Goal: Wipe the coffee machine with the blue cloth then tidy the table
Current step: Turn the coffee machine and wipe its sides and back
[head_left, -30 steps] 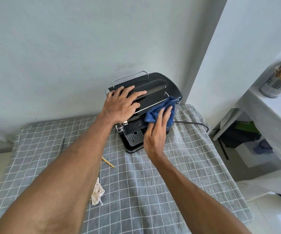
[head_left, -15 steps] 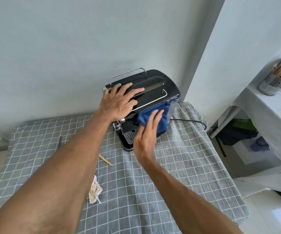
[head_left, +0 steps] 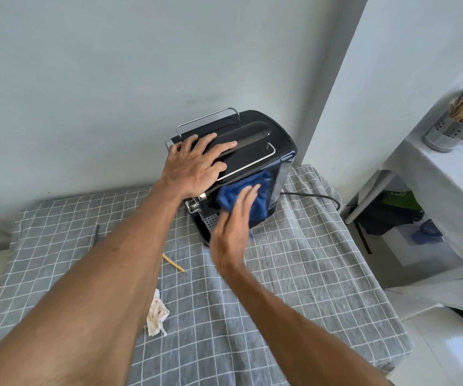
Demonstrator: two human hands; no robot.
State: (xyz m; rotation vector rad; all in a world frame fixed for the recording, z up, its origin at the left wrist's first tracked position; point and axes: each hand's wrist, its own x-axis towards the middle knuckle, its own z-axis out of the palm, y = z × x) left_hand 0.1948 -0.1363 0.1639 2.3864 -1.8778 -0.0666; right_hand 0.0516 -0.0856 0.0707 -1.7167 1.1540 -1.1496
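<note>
Head view: blue cloth (head_left: 248, 195) under right fingers (head_left: 248, 196)

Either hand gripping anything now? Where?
No grip. Right hand presses the blue cloth flat against the coffee machine front; left hand rests on top.

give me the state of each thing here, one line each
left hand: flat on the machine's top
right hand: fingers straight, pressing the cloth
blue cloth: against the machine's front
coffee machine: upright, cord attached
white crumpled rag: lying on the tablecloth
wooden stick: lying flat
</note>
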